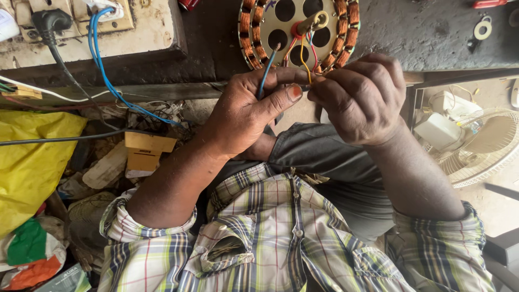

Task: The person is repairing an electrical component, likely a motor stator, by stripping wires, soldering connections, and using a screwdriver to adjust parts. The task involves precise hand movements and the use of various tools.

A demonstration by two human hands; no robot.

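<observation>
Left hand [246, 111] pinches a thin blue wire [266, 75] between thumb and fingers. Right hand [359, 97] closes its grip on a yellow wire [304, 64]. Both leads run up to the round stator [299, 30], ringed with ribbed copper coils, on the rough grey desk [427, 32].

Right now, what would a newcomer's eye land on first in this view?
The two hands meeting at centre: the left hand pinches a blue wire, and the right hand grips yellow and red wires. Just above them on the bench lies a round fan stator ringed with copper windings. A yellow bag sits far left.
</observation>
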